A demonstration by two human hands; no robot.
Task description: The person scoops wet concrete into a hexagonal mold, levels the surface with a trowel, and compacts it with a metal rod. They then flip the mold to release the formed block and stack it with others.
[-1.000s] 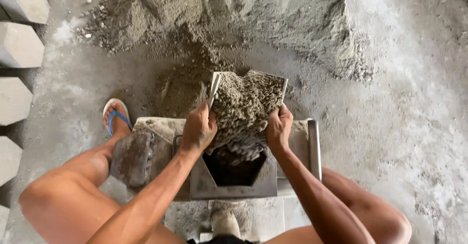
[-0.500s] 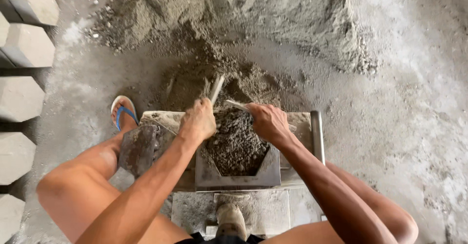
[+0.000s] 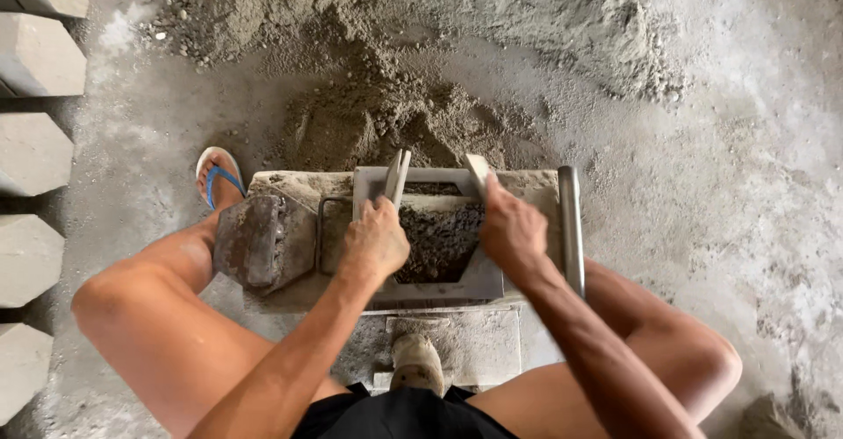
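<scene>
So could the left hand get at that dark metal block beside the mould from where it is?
Probably yes. The left hand grips a flat tool at the mould, and the block sits just left of it with nothing between them, though the hand is full.

Grey concrete blocks (image 3: 35,154) in a row, well left of the fingers; loose sand-cement heap (image 3: 457,9) beyond them; blue sandal (image 3: 218,176) left, on the dusty floor (image 3: 746,184).
</scene>
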